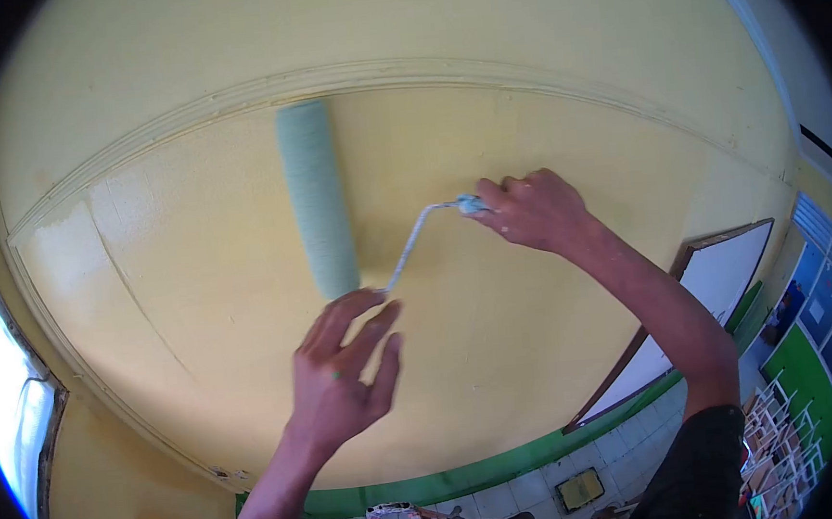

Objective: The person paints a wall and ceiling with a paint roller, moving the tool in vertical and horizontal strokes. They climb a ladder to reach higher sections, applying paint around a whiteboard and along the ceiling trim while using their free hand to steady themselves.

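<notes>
A paint roller (pixel 320 199) with a pale green sleeve stands nearly upright against the yellow wall (pixel 469 333), just under a raised moulding. Its bent wire frame runs from the sleeve's lower end to a blue handle. My right hand (pixel 533 211) is wrapped round that handle. My left hand (pixel 347 370) is raised at the sleeve's lower end, near the wire, with its fingers apart and curved. Whether its fingertips touch the roller cannot be made out.
A bright window (pixel 0 385) is at the far left. A framed whiteboard (pixel 676 318) hangs at the right. Below are a tiled floor (pixel 533 490), the top of a ladder (pixel 395 514), a yellowish tray (pixel 580 490) and stacked white-framed furniture (pixel 781 446).
</notes>
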{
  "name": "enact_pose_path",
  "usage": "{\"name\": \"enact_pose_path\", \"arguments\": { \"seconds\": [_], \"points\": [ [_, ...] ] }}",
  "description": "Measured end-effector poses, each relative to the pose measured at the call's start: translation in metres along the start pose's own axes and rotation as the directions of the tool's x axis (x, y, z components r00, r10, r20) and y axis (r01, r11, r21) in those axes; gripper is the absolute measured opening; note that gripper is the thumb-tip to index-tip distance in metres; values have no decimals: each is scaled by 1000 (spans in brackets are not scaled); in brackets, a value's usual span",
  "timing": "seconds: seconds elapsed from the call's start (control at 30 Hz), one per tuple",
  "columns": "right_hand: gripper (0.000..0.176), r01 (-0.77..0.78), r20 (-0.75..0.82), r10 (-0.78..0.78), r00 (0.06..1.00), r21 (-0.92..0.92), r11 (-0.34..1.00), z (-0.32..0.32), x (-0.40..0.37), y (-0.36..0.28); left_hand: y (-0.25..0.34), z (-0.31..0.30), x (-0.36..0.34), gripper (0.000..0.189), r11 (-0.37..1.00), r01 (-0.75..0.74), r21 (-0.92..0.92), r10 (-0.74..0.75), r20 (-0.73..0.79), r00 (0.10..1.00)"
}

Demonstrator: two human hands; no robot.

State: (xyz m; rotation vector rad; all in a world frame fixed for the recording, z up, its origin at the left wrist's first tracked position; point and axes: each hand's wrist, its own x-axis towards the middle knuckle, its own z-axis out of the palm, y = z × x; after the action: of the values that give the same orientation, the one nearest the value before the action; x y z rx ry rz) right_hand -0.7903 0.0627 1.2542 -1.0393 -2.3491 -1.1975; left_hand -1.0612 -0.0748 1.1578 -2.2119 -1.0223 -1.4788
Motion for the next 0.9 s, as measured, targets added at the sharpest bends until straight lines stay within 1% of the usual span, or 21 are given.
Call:
{"name": "enact_pose_path", "arguments": {
  "seconds": [0.03,0.1,0.17,0.2,0.23,0.3,0.33,0.37,0.4,0.43,0.47,0.5,0.57,0.6,0.67,0.7,0.77,0.83,0.9],
  "points": [
    [37,-1,-37,0,999,-11,1000,3,-9,8,-9,-9,-11,29,999,35,41,-34,-8,999],
    [37,-13,-138,12,990,-6,1000,15,-35,32,-30,-29,-39,28,984,171,58,-169,-38,985],
    [36,-74,-88,71,994,-32,997,18,-68,55,-46,-51,-67,26,948,312,60,-306,-87,948],
    [35,-105,-81,101,992,-47,993,21,-88,68,-54,-62,-82,27,918,388,80,-380,-97,920],
    [35,-135,-73,131,989,-63,989,24,-107,80,-67,-69,-102,26,882,470,23,-465,-120,877],
    [34,-208,-47,205,978,-59,976,25,-143,98,-74,-80,-123,24,784,619,-40,-617,-157,771],
    [33,-234,-9,235,972,-98,967,27,-161,109,-79,-83,-134,24,782,622,-41,-620,-154,770],
    [33,-258,28,264,964,-139,956,31,-178,119,-84,-85,-144,23,740,672,-37,-668,-163,726],
    [33,-256,33,263,964,-141,956,34,-195,127,-87,-83,-154,23,694,719,-33,-713,-171,680],
    [32,-282,41,293,955,-173,944,38,-209,134,-90,-80,-162,23,691,722,-36,-717,-167,677],
    [32,-306,47,322,946,-205,930,40,-217,138,-94,-74,-170,24,655,752,-80,-754,-138,642],
    [32,-302,52,318,947,-206,931,42,-223,141,-97,-67,-177,25,615,779,-122,-789,-105,606],
    [31,-316,39,330,943,-195,928,42,-225,143,-92,-50,-180,25,599,780,-184,-796,-29,604],
    [31,-308,42,322,946,-198,931,41,-218,141,-88,-41,-178,25,604,770,-203,-785,10,619],
    [31,-260,-30,259,965,-154,953,37,-192,120,-79,-22,-173,25,620,747,-240,-755,78,651],
    [31,-258,-25,258,966,-152,954,36,-176,108,-75,-12,-170,25,630,733,-256,-736,106,669],
    [32,-194,-113,188,976,-39,980,35,-135,80,-66,6,-165,25,651,687,-323,-688,132,714],
    [33,-163,-161,158,974,-17,986,39,-98,51,-52,18,-156,26,680,638,-361,-633,151,759],
    [35,-121,-217,124,968,26,992,42,-62,21,-39,26,-150,27,683,619,-388,-607,171,776]
  ]
}}
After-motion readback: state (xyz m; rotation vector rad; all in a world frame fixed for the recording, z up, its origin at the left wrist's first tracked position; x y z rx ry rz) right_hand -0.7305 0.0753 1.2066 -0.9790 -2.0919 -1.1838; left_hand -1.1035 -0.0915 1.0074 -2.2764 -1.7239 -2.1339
